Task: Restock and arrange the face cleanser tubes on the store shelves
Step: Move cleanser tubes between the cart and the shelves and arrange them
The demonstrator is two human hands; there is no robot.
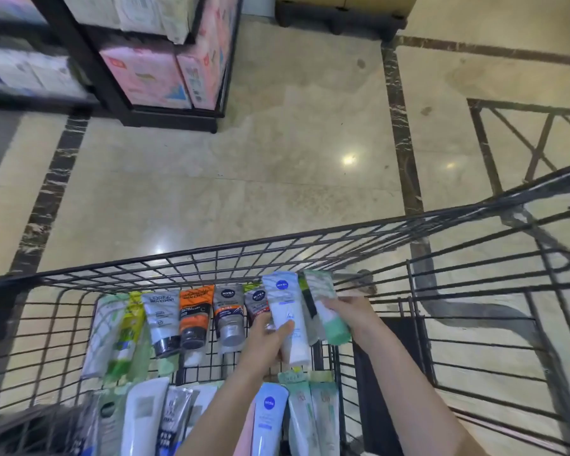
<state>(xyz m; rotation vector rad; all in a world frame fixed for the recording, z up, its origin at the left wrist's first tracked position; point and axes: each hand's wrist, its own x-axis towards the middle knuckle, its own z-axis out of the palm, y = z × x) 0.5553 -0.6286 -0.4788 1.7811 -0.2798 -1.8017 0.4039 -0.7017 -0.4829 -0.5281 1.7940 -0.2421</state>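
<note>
Far left, a dark store shelf point(125, 103) with pink boxes stands well apart from the wire cart point(211, 255). Inside the cart, a far row of face cleanser tubes lies side by side, caps toward the person: green tube point(127, 334), white L'Oreal tube point(163, 320), orange tube point(194, 315), grey Nivea tube point(229, 315). A near row of more tubes lies below, partly blurred.

Left hand point(267, 340) grips a white Nivea tube point(288, 320), thumb curled across its front. The tube's long axis runs near-to-far, crimped end far, cap near, lifted slightly above the row. Just to the right, the right hand point(346, 312) holds a bunch of tubes, including a mint-capped tube point(329, 315), fingers wrapped round them; the exact count is unclear.

Key relation: the white Nivea tube sits between both hands, touching the left hand only as far as can be seen, just beside the right hand's bunch. Likely step: gathering tubes from the cart for the shelf, which lies far left of both hands; the left hand is nearer to it.
</note>
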